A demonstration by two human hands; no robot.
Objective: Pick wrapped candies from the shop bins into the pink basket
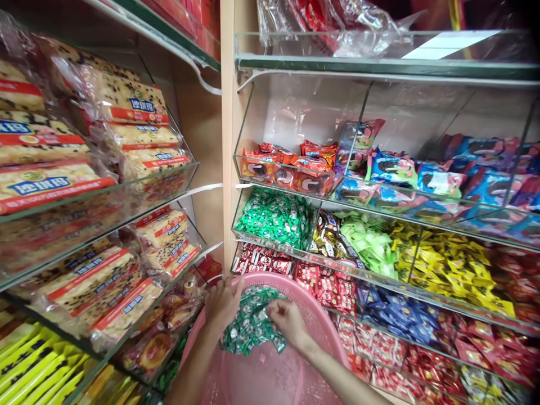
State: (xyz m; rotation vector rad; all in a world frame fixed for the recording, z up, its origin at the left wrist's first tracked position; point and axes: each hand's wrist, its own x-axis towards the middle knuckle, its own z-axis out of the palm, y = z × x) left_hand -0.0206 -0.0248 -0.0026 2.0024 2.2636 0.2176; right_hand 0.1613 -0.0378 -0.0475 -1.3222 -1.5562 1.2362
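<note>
A pink plastic basket [323, 315] with a perforated wall stands low in front of me, against the shelves. A heap of small green-wrapped candies [248, 323] covers the far part of its bottom. My left hand [223, 304] is at the basket's far left rim, beside the heap, its fingers stretched forward and slightly apart. Over the right side of the candies, my right hand [287, 322] is closed with its fingers curled in. Whatever it may hold is hidden. Just beyond the basket, a clear shelf bin holds similar green candies [276, 216].
Packaged puffed-rice cakes [137, 107] fill the glass shelves on the left. To the right are bins of yellow-wrapped candies [447, 264], pale green packets [369, 239] and blue packets [396, 315]. A glass shelf edge [379, 67] juts out above, and a wooden post [228, 140] divides the shelves.
</note>
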